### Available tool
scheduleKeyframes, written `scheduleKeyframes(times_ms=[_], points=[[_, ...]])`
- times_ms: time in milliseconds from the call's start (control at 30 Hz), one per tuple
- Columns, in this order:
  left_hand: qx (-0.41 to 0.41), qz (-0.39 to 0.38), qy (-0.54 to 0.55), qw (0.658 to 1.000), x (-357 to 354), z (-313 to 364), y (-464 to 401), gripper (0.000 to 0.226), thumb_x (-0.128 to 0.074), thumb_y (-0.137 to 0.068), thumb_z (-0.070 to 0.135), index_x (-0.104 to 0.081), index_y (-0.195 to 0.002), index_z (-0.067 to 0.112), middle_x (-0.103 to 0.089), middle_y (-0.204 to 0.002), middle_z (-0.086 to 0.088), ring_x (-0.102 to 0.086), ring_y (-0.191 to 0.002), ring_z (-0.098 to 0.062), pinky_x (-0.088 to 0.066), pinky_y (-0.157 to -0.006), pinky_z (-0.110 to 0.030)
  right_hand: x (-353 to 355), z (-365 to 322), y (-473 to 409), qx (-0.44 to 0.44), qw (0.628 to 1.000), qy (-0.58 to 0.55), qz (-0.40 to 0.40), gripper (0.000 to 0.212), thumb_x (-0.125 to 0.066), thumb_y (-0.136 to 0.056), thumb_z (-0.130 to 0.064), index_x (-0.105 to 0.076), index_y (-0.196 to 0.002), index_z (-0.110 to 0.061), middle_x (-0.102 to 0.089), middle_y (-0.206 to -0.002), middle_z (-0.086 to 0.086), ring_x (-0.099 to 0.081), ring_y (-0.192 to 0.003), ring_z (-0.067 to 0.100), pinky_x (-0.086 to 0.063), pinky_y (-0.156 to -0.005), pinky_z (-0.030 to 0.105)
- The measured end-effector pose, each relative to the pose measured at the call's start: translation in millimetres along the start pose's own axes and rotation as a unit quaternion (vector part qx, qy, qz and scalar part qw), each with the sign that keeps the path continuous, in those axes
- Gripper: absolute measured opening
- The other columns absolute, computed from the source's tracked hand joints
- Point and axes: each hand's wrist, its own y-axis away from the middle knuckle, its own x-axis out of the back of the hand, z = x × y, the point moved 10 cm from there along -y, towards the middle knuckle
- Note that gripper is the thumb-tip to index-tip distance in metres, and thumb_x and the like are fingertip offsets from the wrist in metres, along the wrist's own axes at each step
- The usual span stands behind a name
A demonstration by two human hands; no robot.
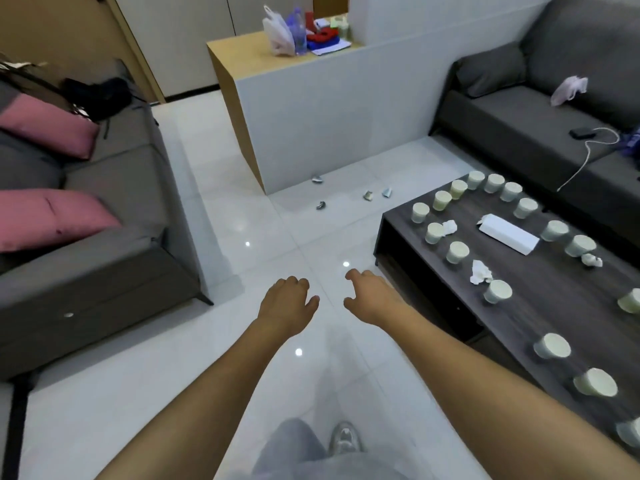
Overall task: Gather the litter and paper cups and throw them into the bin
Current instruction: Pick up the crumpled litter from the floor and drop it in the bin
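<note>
Hands: left hand (287,304) and right hand (372,296) left of coffee table (540,306), loosely curled, empty. Paper cups (457,252) and crumpled tissues (480,271) on it. Litter scraps (321,205) on floor beyond its far corner.

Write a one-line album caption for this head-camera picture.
Empty hands, left and right, reach out above the floor; cups crowd the table, litter lies ahead.

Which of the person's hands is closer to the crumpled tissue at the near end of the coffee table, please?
The right. The right hand hovers over the floor just left of the table edge, close to the crumpled tissue. The left hand is further left, beyond the right hand.
</note>
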Motion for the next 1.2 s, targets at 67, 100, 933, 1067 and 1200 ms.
scheduleKeyframes(times_ms=[67, 100, 933, 1067, 1200], points=[[0.005, -0.004, -0.002, 1.0, 7.6, -4.3, -33.2, 0.043, -0.039, -0.098, 0.043, -0.05, -0.127, 0.013, -0.054, -0.122, -0.006, -0.048, -0.114, -0.024, -0.04, -0.093, -0.033, 14.3, -2.1, -34.1, 0.006, 1.0, 0.003, -0.009, 0.052, -0.05, -0.093, -0.028, -0.034, -0.142, -0.019, -0.045, -0.132, 0.008, -0.045, -0.121, 0.03, -0.045, -0.095, 0.041], [0.008, -0.006, -0.003, 1.0, 10.9, -7.5, -52.5, 0.043, -0.039, -0.098, 0.043, -0.05, -0.127, 0.013, -0.055, -0.122, -0.006, -0.048, -0.113, -0.024, -0.04, -0.093, -0.033, 20.8, -2.6, -54.1, 0.008, 1.0, 0.004, -0.013, 0.052, -0.051, -0.093, -0.029, -0.034, -0.142, -0.019, -0.045, -0.133, 0.008, -0.045, -0.121, 0.03, -0.044, -0.095, 0.041], [-0.028, -0.081, 0.004, 0.996, 128.1, -89.5, -630.1, 0.042, -0.043, -0.097, 0.039, -0.048, -0.128, 0.011, -0.053, -0.123, -0.008, -0.046, -0.116, -0.026, -0.042, -0.089, -0.035, 194.8, 11.3, -591.3, -0.068, 0.995, -0.046, -0.055, 0.053, -0.051, -0.093, -0.026, -0.033, -0.143, -0.017, -0.043, -0.135, 0.01, -0.042, -0.122, 0.031, -0.044, -0.096, 0.041], [-0.038, -0.095, -0.012, 0.995, 140.3, -91.5, -734.7, 0.042, -0.044, -0.097, 0.037, -0.049, -0.128, 0.01, -0.054, -0.122, -0.009, -0.047, -0.115, -0.027, -0.042, -0.091, -0.035, 215.3, 27.1, -689.0, -0.083, 0.993, -0.072, -0.044, 0.054, -0.053, -0.093, -0.026, -0.034, -0.143, -0.017, -0.044, -0.133, 0.01, -0.044, -0.121, 0.031, -0.045, -0.093, 0.039], [-0.048, -0.111, -0.033, 0.992, 154.6, -97.0, -814.4, 0.042, -0.044, -0.096, 0.036, -0.05, -0.128, 0.01, -0.054, -0.123, -0.01, -0.049, -0.113, -0.028, -0.042, -0.091, -0.035, 233.8, 41.5, -764.2, -0.122, 0.987, -0.095, -0.048, 0.052, -0.053, -0.092, -0.025, -0.036, -0.141, -0.016, -0.045, -0.131, 0.011, -0.045, -0.118, 0.031, -0.046, -0.09, 0.039]])
